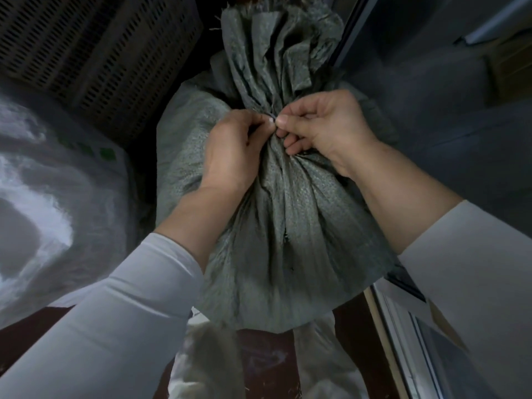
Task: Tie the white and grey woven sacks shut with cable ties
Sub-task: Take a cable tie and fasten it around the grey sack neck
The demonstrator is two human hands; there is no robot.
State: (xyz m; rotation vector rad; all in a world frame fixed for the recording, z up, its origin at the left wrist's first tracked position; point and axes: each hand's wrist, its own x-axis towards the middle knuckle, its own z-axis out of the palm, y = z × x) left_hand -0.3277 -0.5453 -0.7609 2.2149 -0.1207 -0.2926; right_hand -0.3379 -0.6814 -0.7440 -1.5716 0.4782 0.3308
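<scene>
A full grey woven sack (290,226) stands in the middle of the view, its mouth gathered into a bunched neck (276,67) that rises away from me. My left hand (233,151) and my right hand (325,125) meet at the neck, thumbs and fingertips pinched together on a thin dark cable tie (273,118) that runs around it. Only a short bit of the tie shows between the fingertips. A white woven sack (46,197) bulges at the left.
A dark perforated plastic crate (95,50) stands at the upper left behind the sacks. More white sacking (207,364) lies on the dark red floor (264,361) below the grey sack. A metal frame and panel (408,341) run along the right side.
</scene>
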